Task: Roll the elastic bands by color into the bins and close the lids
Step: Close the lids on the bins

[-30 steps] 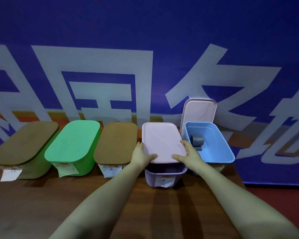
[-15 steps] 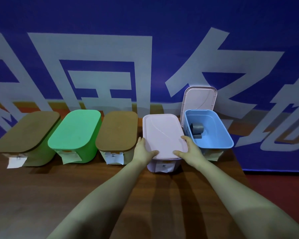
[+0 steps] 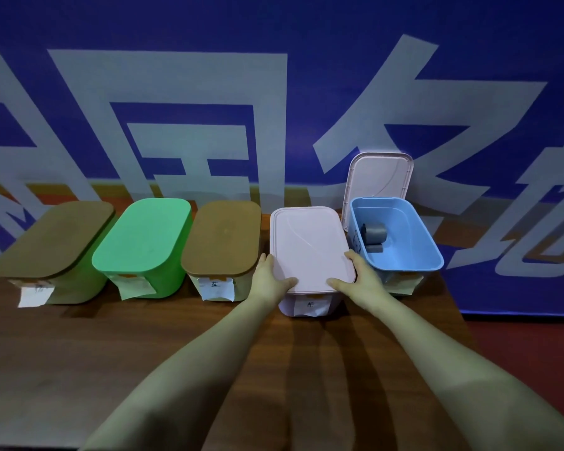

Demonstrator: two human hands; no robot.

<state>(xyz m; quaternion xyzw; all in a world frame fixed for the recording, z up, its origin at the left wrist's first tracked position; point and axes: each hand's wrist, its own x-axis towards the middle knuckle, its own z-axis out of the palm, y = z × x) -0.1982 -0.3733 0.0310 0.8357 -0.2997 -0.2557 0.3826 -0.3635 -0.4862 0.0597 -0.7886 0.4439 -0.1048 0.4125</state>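
A pale pink lid (image 3: 310,245) lies flat on the pale lilac bin (image 3: 287,304), fourth in the row. My left hand (image 3: 269,276) grips the lid's front left corner and my right hand (image 3: 360,276) grips its front right corner, each with the thumb on top and the fingers along the side edge. To the right stands an open blue bin (image 3: 414,255) holding two grey rolled bands (image 3: 375,236). Its pale lid (image 3: 378,177) stands upright behind it against the backdrop.
Three lidded green bins stand to the left: one with a brown lid (image 3: 56,239), one with a green lid (image 3: 144,236), and another with a brown lid (image 3: 222,237), each with a paper label. The wooden table (image 3: 111,353) ends just right of the blue bin; a blue banner hangs behind.
The pink lid, held raised over the lilac bin's front a second ago, has come down and now sits flat on the bin. Both hands stayed on its front corners.
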